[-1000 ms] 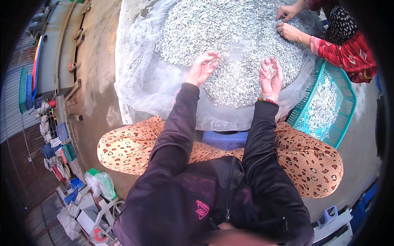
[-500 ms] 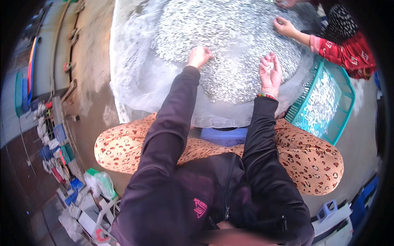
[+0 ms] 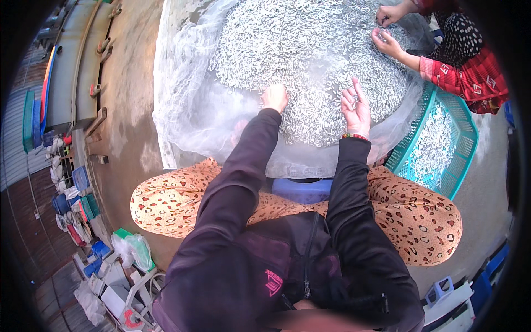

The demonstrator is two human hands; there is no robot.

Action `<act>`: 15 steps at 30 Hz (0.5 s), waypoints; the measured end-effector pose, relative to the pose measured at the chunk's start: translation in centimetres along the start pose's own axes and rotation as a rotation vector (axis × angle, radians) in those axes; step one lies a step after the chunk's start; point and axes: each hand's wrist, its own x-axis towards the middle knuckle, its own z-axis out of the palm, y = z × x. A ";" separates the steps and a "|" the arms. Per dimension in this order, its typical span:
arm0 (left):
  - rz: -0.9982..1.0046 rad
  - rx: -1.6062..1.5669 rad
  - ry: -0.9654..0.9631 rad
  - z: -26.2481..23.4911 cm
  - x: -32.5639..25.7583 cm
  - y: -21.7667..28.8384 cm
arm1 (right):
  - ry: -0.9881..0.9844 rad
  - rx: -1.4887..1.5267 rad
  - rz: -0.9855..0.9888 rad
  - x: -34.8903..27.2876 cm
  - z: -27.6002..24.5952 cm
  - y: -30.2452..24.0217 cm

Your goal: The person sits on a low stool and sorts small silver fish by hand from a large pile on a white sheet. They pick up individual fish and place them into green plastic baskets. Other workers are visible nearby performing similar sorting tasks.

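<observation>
A broad heap of tiny silvery fish [image 3: 310,52] is spread over pale translucent netting [image 3: 185,116] in front of me. Down at the heap's near edge, my left hand [image 3: 275,98] is closed with its fingertips among the fish; what it pinches is hidden. My right hand [image 3: 357,113] is palm up over the heap's near right part. Its fingers curl around a few small fish, while the index finger points away from me. To the right of that hand, a teal plastic basket [image 3: 467,146] holds more of the same fish.
A co-worker's two hands [image 3: 390,44] work at the heap's far right, below a red patterned sleeve [image 3: 462,77]. A blue plastic stool [image 3: 301,191] shows between my legs. Crates, bags and buckets crowd the left, beside a concrete floor [image 3: 124,110].
My left hand has moved slightly nearer and its fingertips have gone down into the fish. My right hand's fingers have curled further. The co-worker's hands have drawn together.
</observation>
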 end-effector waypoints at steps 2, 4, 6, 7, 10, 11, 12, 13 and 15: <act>0.063 -0.415 -0.040 -0.6 -0.6 0.3 | 0.020 0.029 -0.042 -0.1 0.2 -0.4; 0.153 -0.746 -0.010 -2.3 -1.2 1.0 | 0.014 -0.180 -0.027 -0.2 1.0 -0.3; 0.140 -0.845 -0.077 -4.7 -1.8 2.0 | 0.204 -0.476 0.020 -0.1 2.1 0.9; 0.214 -0.851 -0.047 -5.8 -2.0 2.7 | 0.168 -0.518 0.107 -0.1 2.7 1.7; 0.427 -0.740 0.070 -7.9 -2.3 5.1 | 0.150 -0.609 0.223 -0.2 4.1 3.9; 0.496 -0.662 0.100 -8.2 -2.3 5.7 | 0.133 -0.605 0.186 -0.3 4.4 4.4; 0.599 -0.596 0.180 -8.4 -2.4 6.1 | 0.113 -0.603 0.151 -0.2 4.5 4.6; 0.641 -0.551 0.177 -8.6 -2.4 6.4 | 0.111 -0.606 0.035 -0.2 4.6 4.7; 0.628 -0.380 0.224 -8.9 -2.8 6.6 | 0.166 -0.570 -0.014 0.0 4.7 4.5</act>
